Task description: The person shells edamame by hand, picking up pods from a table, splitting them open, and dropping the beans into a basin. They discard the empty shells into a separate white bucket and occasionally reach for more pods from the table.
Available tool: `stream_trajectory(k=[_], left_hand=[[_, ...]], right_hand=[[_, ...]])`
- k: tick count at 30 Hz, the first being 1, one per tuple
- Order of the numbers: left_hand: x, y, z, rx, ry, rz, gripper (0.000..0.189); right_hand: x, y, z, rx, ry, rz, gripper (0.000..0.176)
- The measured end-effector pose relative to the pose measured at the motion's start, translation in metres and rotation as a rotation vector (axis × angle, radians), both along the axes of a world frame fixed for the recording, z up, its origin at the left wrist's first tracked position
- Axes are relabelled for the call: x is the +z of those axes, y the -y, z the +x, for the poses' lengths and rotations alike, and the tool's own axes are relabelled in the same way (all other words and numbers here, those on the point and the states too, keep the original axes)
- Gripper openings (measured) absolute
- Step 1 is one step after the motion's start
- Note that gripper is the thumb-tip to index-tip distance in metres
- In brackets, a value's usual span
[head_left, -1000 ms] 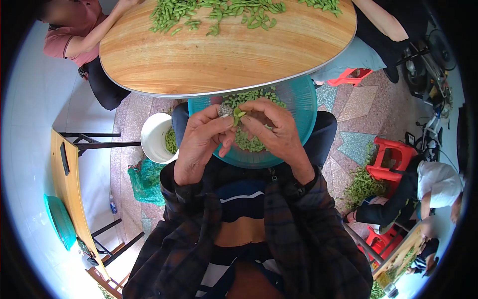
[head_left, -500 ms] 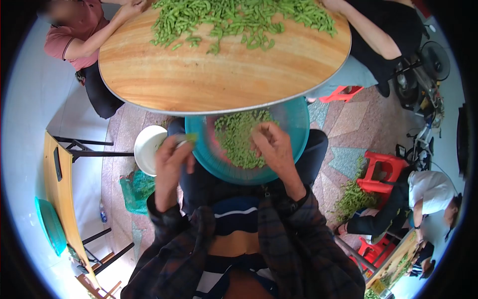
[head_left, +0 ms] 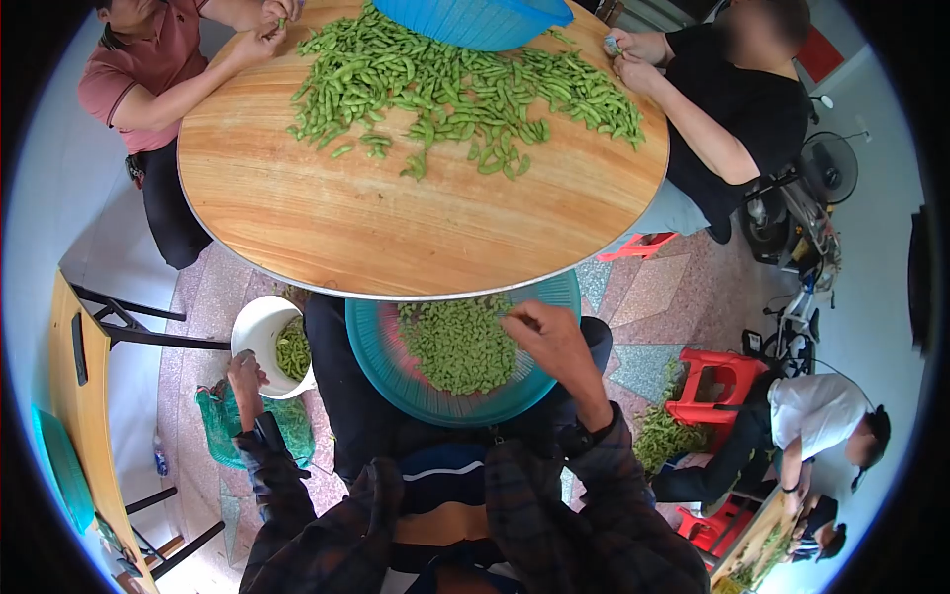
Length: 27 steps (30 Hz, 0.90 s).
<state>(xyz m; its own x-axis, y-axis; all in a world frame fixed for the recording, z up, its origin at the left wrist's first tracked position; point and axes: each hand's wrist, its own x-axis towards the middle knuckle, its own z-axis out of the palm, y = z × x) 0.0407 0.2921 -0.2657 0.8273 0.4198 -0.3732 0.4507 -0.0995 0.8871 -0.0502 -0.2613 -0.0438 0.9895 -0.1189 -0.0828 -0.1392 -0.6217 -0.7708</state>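
Note:
On my lap rests a teal plastic basket point(head_left: 368, 361) holding a heap of shelled green soybeans point(head_left: 460, 346). My right hand point(head_left: 556, 342) hovers over the basket's right side, thumb and fingertips pinched together; whatever is between them is too small to make out. To the left, a white bucket point(head_left: 259, 322) stands on the floor with green pods or empty husks point(head_left: 293, 348) inside. My left hand point(head_left: 245, 376) is at the bucket's near left side, its fingers loosely bent and no pod visible in them. Many unshelled soybean pods point(head_left: 396, 74) lie across the wooden table point(head_left: 327, 218) in front of me.
A blue basket point(head_left: 475, 18) sits on the table's far side. People sit at its left and right, hands over it. A green mesh bag point(head_left: 287, 426) lies beside the bucket. Red stools point(head_left: 714, 381), a pile of pods point(head_left: 661, 436) and another person are at the right.
My left hand has moved left and down from beside the basket to the bucket; the green pod piece it held no longer shows. The view has tilted up, revealing the blue basket.

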Motion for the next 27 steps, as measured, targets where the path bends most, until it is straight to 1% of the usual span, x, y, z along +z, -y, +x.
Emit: stream_trajectory(k=[2, 3, 5, 7, 8, 10, 11, 13, 15, 17, 19, 20, 22, 23, 25, 26, 27], left_hand=[[-0.009, -0.007, 0.000, -0.025, -0.042, 0.052, 0.021], [-0.008, -0.006, -0.001, -0.038, -0.036, 0.063, 0.021], [0.002, 0.008, -0.003, -0.030, -0.013, 0.038, 0.021], [0.024, 0.029, -0.007, -0.025, 0.012, 0.017, 0.022], [0.042, 0.044, -0.010, -0.045, 0.025, 0.005, 0.021], [0.073, 0.066, -0.018, -0.062, 0.040, -0.008, 0.020], [0.085, 0.074, -0.023, -0.089, 0.077, -0.028, 0.019], [0.107, 0.089, -0.030, -0.112, 0.117, -0.052, 0.018], [0.125, 0.101, -0.038, -0.142, 0.224, -0.191, 0.017], [0.141, 0.112, -0.041, -0.149, 0.213, -0.194, 0.016], [0.163, 0.126, -0.041, -0.160, 0.204, -0.192, 0.016], [0.177, 0.137, -0.042, -0.183, 0.226, -0.227, 0.015], [0.202, 0.162, -0.043, -0.204, 0.242, -0.258, 0.015], [0.214, 0.176, -0.042, -0.310, 0.277, -0.272, 0.015], [0.235, 0.205, -0.040, -0.509, 0.330, -0.313, 0.015], [0.244, 0.221, -0.037, -0.602, 0.350, -0.342, 0.014], [0.252, 0.238, -0.034, -0.659, 0.371, -0.356, 0.015]], right_hand=[[0.018, 0.002, 0.016, -0.059, 0.166, 0.085, 0.021], [0.027, 0.003, 0.029, -0.054, 0.165, 0.079, 0.021], [0.044, 0.005, 0.066, -0.147, 0.310, -0.111, 0.018], [0.029, 0.020, 0.111, -0.016, 0.584, -0.279, 0.018], [0.026, 0.023, 0.129, -0.013, 0.586, -0.281, 0.018], [0.020, 0.025, 0.157, 0.039, 0.731, -0.462, 0.018], [0.016, 0.030, 0.165, 0.042, 0.733, -0.463, 0.018], [0.012, 0.038, 0.176, 0.063, 0.655, -0.527, 0.016], [0.011, 0.040, 0.177, 0.058, 0.644, -0.512, 0.016], [0.010, 0.039, 0.175, 0.048, 0.629, -0.494, 0.016], [0.008, 0.035, 0.168, 0.053, 0.736, -0.434, 0.017], [0.007, 0.033, 0.162, 0.053, 0.734, -0.432, 0.017], [0.010, 0.022, 0.143, 0.013, 0.568, -0.170, 0.018], [0.012, 0.014, 0.131, 0.015, 0.563, -0.164, 0.018], [0.020, -0.006, 0.105, -0.001, 0.323, 0.333, 0.022], [0.024, -0.015, 0.092, 0.000, 0.315, 0.345, 0.022], [0.028, -0.023, 0.079, 0.006, 0.267, 0.461, 0.023]])
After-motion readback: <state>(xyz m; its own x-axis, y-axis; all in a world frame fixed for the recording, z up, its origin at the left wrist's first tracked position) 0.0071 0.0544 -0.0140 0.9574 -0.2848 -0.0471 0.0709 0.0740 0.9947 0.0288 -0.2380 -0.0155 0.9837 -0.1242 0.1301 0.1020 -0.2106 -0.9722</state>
